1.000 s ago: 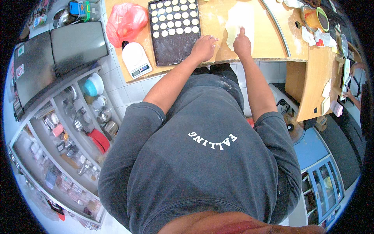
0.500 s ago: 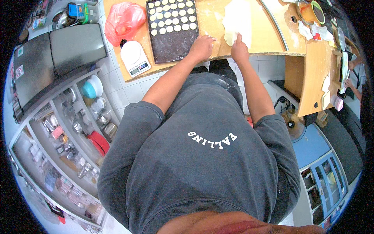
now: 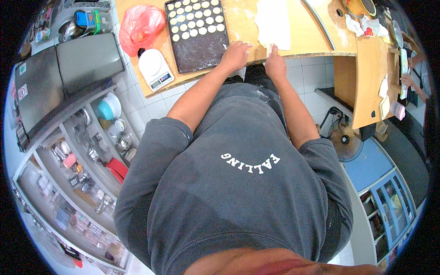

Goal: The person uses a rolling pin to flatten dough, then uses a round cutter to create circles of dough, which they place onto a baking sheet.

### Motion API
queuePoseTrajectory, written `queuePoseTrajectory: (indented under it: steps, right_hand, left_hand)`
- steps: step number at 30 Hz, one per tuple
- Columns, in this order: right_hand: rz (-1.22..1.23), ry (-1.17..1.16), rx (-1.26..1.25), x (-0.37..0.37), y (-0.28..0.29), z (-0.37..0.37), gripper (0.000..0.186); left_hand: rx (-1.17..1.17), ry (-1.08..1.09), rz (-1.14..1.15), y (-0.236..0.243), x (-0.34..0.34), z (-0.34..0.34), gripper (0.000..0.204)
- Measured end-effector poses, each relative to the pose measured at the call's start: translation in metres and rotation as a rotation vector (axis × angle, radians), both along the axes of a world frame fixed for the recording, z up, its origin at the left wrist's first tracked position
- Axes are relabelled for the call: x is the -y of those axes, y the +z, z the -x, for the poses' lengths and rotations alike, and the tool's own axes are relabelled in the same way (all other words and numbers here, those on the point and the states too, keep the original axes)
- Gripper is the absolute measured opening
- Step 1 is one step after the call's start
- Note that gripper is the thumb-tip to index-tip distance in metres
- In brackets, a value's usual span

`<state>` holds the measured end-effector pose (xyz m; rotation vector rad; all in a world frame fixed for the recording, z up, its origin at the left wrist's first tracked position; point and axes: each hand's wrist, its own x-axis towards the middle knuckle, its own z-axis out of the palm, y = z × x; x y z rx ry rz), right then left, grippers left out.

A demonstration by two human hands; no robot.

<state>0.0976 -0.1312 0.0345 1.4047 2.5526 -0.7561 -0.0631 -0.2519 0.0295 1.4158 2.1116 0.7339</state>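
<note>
My right hand [image 3: 276,65] pinches the near edge of a pale, flat sheet of dough [image 3: 273,23] at the table's front edge. My left hand [image 3: 235,56] rests at the same edge with its fingers curled, between the dough and a dark baking tray [image 3: 199,56]. What those fingers hold, if anything, is too small to make out. Rows of small pale dough rounds [image 3: 192,21] with wavy rims fill the tray's far part, and its near part is bare and dusted with flour.
Left of the tray are a white kitchen scale [image 3: 153,64] and a red plastic bag [image 3: 143,28]. A curved metal strip [image 3: 318,24] lies right of the dough. A fan [image 3: 344,139] stands below at right, shelves [image 3: 87,156] at left. Another person's hand [image 3: 407,80] shows far right.
My right hand has drawn a little toward me, with the dough's near edge still in its fingers. My left hand stays at the table edge. The view has shifted slightly.
</note>
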Motion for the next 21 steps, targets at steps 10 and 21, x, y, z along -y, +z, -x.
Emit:
queuePoseTrajectory:
  steps: [10, 21]
  right_hand:
    - [0.036, -0.053, -0.020, 0.022, 0.009, -0.014, 0.054]
    - [-0.022, -0.347, -0.120, 0.028, 0.025, -0.084, 0.051]
  left_hand:
    - [-0.001, -0.051, 0.067, -0.006, 0.002, -0.014, 0.034]
    - [0.097, 0.087, 0.320, -0.013, -0.021, -0.022, 0.034]
